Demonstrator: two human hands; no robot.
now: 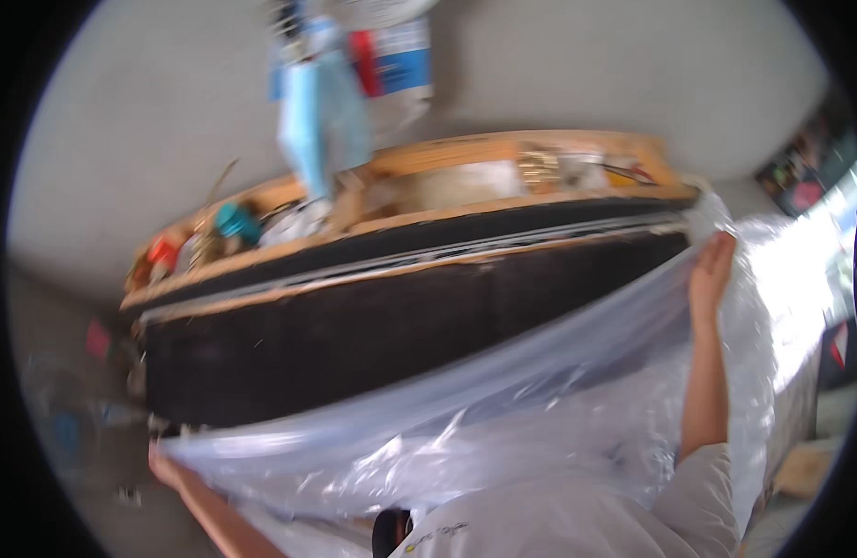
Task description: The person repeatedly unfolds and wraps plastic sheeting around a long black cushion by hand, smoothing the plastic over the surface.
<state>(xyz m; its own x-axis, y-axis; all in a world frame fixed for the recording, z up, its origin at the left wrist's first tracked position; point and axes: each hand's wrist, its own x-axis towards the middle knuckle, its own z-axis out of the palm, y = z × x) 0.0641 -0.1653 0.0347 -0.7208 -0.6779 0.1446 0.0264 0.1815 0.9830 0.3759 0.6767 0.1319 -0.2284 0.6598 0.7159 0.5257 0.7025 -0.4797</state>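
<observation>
A large sheet of clear plastic film (540,400) stretches between my two hands, its upper edge slanting up to the right. My left hand (165,465) is closed on the sheet's left corner, low at the near left end of the black tabletop (354,344). Higher up, my right hand (712,270) grips the film by the tabletop's far right corner. The sheet covers the near right part of the black surface, shows glossy creases, and drapes past the right end. Motion blurs both hands slightly.
Behind the tabletop runs a long wooden trough (447,149) with a teal item (237,223), a red item (162,251) and other small objects. Light-blue cloth-like pieces (321,112) hang over it, blurred. A pale wall (587,65) rises behind.
</observation>
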